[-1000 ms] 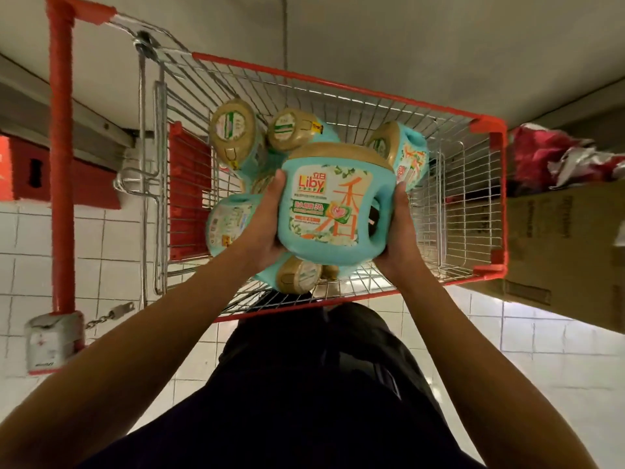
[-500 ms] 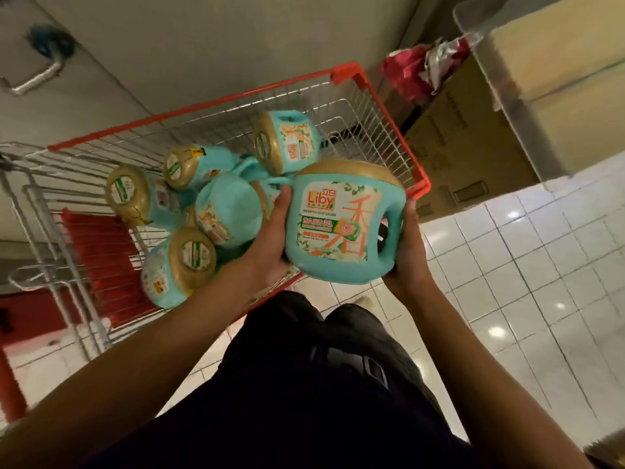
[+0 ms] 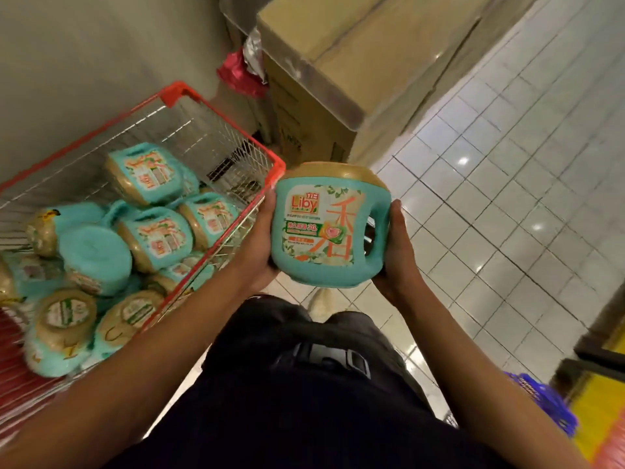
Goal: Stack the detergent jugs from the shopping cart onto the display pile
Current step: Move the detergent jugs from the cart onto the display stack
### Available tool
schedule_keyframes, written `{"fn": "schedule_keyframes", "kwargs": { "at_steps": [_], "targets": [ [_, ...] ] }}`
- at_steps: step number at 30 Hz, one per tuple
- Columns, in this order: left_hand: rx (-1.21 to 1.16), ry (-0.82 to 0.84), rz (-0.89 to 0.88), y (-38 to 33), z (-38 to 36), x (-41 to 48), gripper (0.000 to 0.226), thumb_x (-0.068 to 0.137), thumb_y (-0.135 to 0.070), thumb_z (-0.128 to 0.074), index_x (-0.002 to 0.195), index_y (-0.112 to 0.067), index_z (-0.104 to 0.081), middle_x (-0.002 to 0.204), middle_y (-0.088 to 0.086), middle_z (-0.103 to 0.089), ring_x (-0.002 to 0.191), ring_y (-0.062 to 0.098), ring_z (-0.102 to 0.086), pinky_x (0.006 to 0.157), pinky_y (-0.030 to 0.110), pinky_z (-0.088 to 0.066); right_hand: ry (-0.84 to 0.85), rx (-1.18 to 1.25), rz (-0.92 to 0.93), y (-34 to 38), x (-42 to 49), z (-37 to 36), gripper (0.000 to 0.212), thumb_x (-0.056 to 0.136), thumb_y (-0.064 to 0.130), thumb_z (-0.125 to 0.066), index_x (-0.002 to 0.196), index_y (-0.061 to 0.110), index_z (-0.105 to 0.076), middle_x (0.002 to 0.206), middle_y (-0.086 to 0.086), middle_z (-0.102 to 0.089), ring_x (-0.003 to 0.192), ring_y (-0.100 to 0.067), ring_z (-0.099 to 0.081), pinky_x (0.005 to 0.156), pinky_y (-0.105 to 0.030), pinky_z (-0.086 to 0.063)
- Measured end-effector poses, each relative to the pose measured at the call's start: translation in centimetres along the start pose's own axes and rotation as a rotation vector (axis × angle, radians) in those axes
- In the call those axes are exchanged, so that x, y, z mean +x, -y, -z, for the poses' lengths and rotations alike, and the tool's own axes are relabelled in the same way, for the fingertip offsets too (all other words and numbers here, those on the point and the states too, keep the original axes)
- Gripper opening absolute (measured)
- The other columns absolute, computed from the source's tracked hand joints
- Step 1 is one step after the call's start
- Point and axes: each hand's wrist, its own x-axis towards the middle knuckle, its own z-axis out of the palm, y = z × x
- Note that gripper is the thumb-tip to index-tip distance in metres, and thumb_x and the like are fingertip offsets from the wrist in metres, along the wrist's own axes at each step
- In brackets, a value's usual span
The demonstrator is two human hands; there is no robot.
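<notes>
I hold a teal detergent jug [image 3: 324, 228] with a gold cap and a Liby label upright in front of me, over the tiled floor to the right of the cart. My left hand [image 3: 258, 245] presses its left side and my right hand [image 3: 399, 252] cups its handle side and base. The red-rimmed wire shopping cart [image 3: 216, 106] stands at the left with several more teal jugs [image 3: 152, 238] lying piled inside. No display pile shows in this view.
A large cardboard box [image 3: 338, 79] stands behind the cart, with red wrapping [image 3: 238, 74] tucked beside it. White floor tiles [image 3: 507, 198] spread to the right. A blue basket [image 3: 541, 404] and a yellow shelf edge [image 3: 595, 394] sit at the lower right.
The jug has come out of the cart and swung right with both hands still on it. My view has turned right, so the cart has slid to the left.
</notes>
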Motion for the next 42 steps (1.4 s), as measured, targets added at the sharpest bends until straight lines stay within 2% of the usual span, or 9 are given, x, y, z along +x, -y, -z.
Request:
{"fn": "schedule_keyframes", "kwargs": {
  "at_steps": [3,7,9,18,22,26,33,38,42],
  "targets": [
    [0.088,0.064,0.024,0.5,-4.7,2.0,0.077,0.102,-0.076,-0.028,0.151,-0.025,-0.056,0.152,0.015,-0.059,0.141,0.035,-0.057,0.112,0.059,-0.049,-0.046,0.052,0.041,1.8,-0.2,4.2,0.071,0.103,0.066,-0.037,0.151,0.016,-0.053,0.139,-0.022,-0.066,0.132,-0.042,-0.062,0.11,-0.067,-0.048],
    [0.176,0.145,0.064,1.0,-10.1,5.0,0.073,0.104,-0.074,-0.025,0.147,-0.027,-0.062,0.148,0.012,-0.063,0.137,0.031,-0.061,0.102,0.047,-0.058,-0.113,0.12,0.091,3.5,0.3,9.4,0.069,0.104,0.067,-0.038,0.152,0.019,-0.053,0.139,-0.017,-0.068,0.133,-0.039,-0.063,0.111,-0.068,-0.046],
    [0.213,0.17,0.093,1.3,-12.6,7.1,0.073,0.104,-0.074,-0.025,0.147,-0.027,-0.062,0.147,0.012,-0.064,0.137,0.031,-0.061,0.103,0.049,-0.057,-0.156,0.158,0.102,4.4,0.7,11.8,0.068,0.104,0.068,-0.039,0.151,0.022,-0.054,0.136,-0.014,-0.07,0.131,-0.036,-0.065,0.111,-0.065,-0.048],
    [0.321,0.321,0.181,1.8,-24.6,19.3,0.071,0.104,-0.073,-0.026,0.146,-0.029,-0.063,0.149,0.012,-0.063,0.138,0.031,-0.06,0.103,0.047,-0.057,-0.3,0.276,0.117,12.6,5.9,21.5,0.054,0.105,0.068,-0.037,0.12,0.034,-0.078,0.125,-0.007,-0.076,0.117,-0.028,-0.073,0.101,-0.053,-0.059],
    [0.342,0.359,0.205,0.8,-30.9,25.2,0.071,0.106,-0.072,-0.027,0.149,-0.026,-0.06,0.149,0.013,-0.062,0.138,0.033,-0.06,0.107,0.051,-0.055,-0.336,0.356,0.135,17.6,9.4,25.7,0.057,0.107,0.064,-0.036,0.138,0.026,-0.065,0.134,-0.013,-0.071,0.134,-0.037,-0.062,0.112,-0.063,-0.048],
    [0.377,0.388,0.235,-0.6,-37.4,30.4,0.07,0.106,-0.071,-0.027,0.149,-0.025,-0.06,0.147,0.014,-0.063,0.137,0.033,-0.061,0.107,0.052,-0.055,-0.375,0.397,0.15,22.5,12.5,29.9,0.065,0.105,0.067,-0.038,0.149,0.025,-0.057,0.134,-0.01,-0.072,0.131,-0.032,-0.066,0.113,-0.062,-0.048],
    [0.404,0.414,0.264,-2.3,-46.4,37.7,0.07,0.107,-0.069,-0.023,0.149,-0.026,-0.059,0.145,0.012,-0.065,0.135,0.032,-0.063,0.109,0.054,-0.053,-0.405,0.438,0.156,29.9,17.9,35.7,0.066,0.104,0.067,-0.04,0.148,0.021,-0.059,0.13,-0.01,-0.074,0.125,-0.029,-0.069,0.107,-0.054,-0.055],
    [0.392,0.365,0.245,-2.9,-51.9,42.8,0.071,0.109,-0.067,-0.019,0.15,-0.024,-0.058,0.145,0.013,-0.065,0.134,0.032,-0.063,0.111,0.057,-0.051,-0.353,0.408,0.142,35.7,22.8,40.1,0.07,0.102,0.066,-0.044,0.153,0.02,-0.053,0.134,-0.012,-0.071,0.129,-0.031,-0.067,0.112,-0.06,-0.049],
    [0.363,0.289,0.236,-3.3,-55.8,45.9,0.073,0.107,-0.07,-0.02,0.15,-0.024,-0.058,0.145,0.013,-0.065,0.135,0.032,-0.062,0.113,0.058,-0.049,-0.285,0.375,0.105,40.2,26.9,43.5,0.067,0.103,0.065,-0.044,0.15,0.02,-0.057,0.14,-0.014,-0.068,0.132,-0.03,-0.065,0.115,-0.064,-0.045]
  ]
}}
